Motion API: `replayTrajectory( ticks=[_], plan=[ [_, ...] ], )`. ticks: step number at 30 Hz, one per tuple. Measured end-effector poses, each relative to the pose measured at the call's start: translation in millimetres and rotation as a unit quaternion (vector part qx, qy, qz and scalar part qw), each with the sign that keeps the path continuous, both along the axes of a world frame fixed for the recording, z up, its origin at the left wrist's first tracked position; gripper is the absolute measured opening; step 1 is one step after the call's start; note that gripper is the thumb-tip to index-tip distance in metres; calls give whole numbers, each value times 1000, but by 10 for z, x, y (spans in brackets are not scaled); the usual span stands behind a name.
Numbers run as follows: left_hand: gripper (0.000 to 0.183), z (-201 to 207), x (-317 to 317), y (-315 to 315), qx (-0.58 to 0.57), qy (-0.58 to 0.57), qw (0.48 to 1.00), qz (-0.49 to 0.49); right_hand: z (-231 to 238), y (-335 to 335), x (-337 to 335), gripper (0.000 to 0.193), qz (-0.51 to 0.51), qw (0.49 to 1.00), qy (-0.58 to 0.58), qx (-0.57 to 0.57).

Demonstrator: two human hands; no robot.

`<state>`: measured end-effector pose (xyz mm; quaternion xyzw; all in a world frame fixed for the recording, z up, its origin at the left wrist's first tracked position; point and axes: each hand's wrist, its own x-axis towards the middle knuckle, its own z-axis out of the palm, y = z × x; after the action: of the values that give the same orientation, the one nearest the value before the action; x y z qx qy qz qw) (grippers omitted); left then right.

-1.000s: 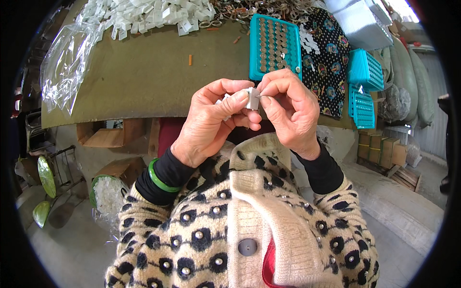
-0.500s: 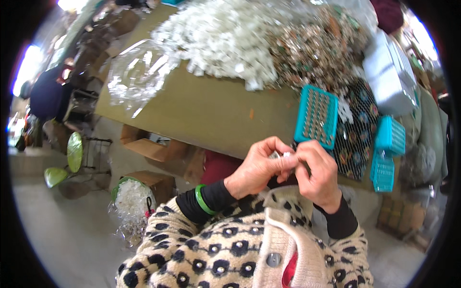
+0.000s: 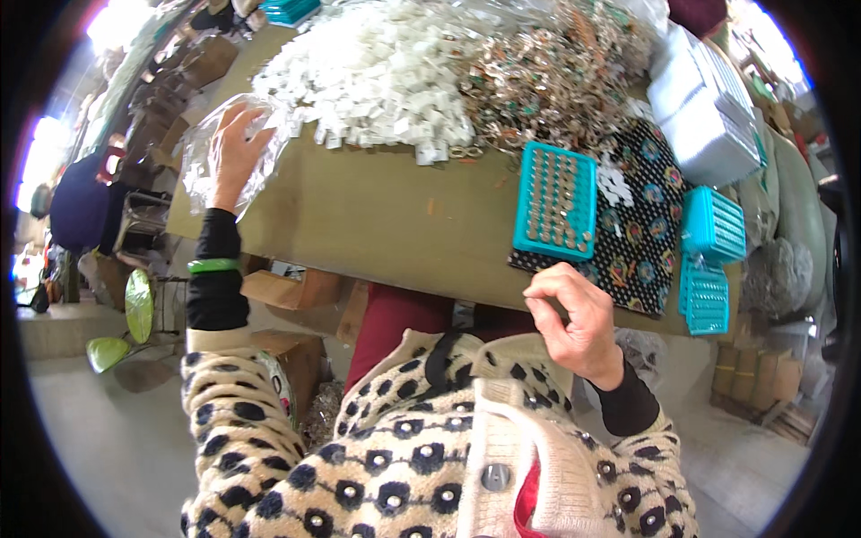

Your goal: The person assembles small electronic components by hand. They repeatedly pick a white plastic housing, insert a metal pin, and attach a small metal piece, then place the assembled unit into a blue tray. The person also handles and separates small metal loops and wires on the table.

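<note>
My left hand (image 3: 237, 152) reaches out over a crumpled clear plastic bag (image 3: 195, 166) at the table's left side. Its fingers are apart, with nothing visible between them. Close to my body, past the near table edge, my right hand (image 3: 578, 327) is curled with thumb and forefinger tips together. Whatever that pinch holds, if anything, is too small to make out. Just beyond it, a teal tray (image 3: 529, 235) carries rows of small round metallic pieces (image 3: 549, 193). The tray rests partly on a dark patterned cloth (image 3: 641, 242), where a few small white pieces (image 3: 614, 184) lie.
Across the back of the table (image 3: 359, 202) spread a heap of white pieces (image 3: 377, 81) and a heap of shiny brownish bits (image 3: 547, 76). Stacked white trays (image 3: 704, 108) and more teal trays (image 3: 713, 224) stand right. A cardboard box (image 3: 300, 285) sits below the table.
My hands, together near the teal tray before, are now apart. The left has swung far left to the plastic bag; the right stays near my body. The view has shifted a little.
</note>
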<state>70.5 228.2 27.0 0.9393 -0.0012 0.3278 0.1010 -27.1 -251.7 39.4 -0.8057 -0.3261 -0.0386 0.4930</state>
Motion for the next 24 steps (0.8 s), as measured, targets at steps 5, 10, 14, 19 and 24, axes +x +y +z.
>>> replayTrajectory(
  ticks=[5, 10, 14, 19, 24],
  plan=[
    [21, -165, -57, -60, -7, -27, 998, 54, 84, -107, 83, 14, -6, 1000, 1, 5],
    [10, -169, -384, -1303, -199, -45, 977, -61, 177, -85, 300, 11, -14, 999, -27, -29],
    [6, -283, -256, -1998, -248, 52, 938, -236, 182, 84, 323, 12, 17, 999, -20, -41],
    [10, -413, 187, -2191, 5, 42, 967, -250, 132, 229, 253, 14, 37, 998, -20, -54],
    [6, -530, 332, -2221, 72, 54, 971, -221, 106, 216, 220, 14, 32, 996, 17, -86]
  ],
)
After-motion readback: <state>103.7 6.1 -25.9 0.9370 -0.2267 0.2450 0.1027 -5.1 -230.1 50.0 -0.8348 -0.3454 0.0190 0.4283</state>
